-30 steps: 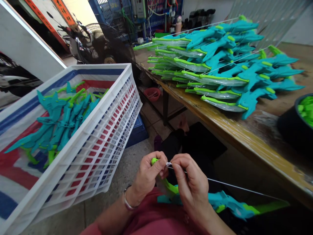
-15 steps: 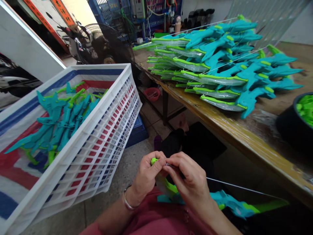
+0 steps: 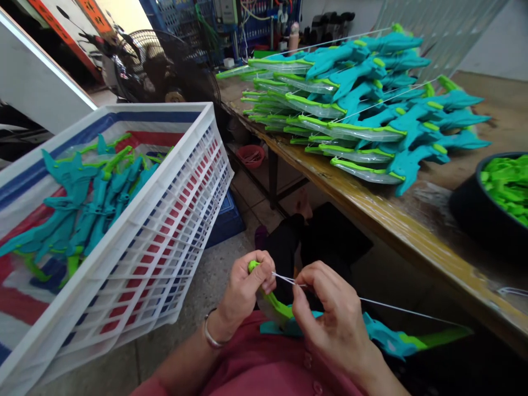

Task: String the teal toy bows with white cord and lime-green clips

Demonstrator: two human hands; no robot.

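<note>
Low in front of my body is a teal and green toy bow [image 3: 280, 312], lying across my lap. My left hand [image 3: 247, 283] is closed around its green tip on the left. A thin white string [image 3: 282, 278] stretches between my hands as a doubled length. Thumb and fingers of my right hand [image 3: 332, 308] pinch this string. From behind the right hand, a single strand runs taut toward the bow's far green tip at the right. My right hand and wrist hide the middle of the bow.
To the left stands a white plastic crate [image 3: 208, 113] with a striped lining and several toy bows [image 3: 80, 184] inside. Strung bows [image 3: 398, 162] are stacked on the wooden table [image 3: 445, 247]. A black bowl [image 3: 464, 214] of green parts [image 3: 511, 184] sits at the right.
My right hand has moved right, away from the left hand, drawing the doubled string out between them. The left hand still grips the bow's tip. The view has shifted slightly.
</note>
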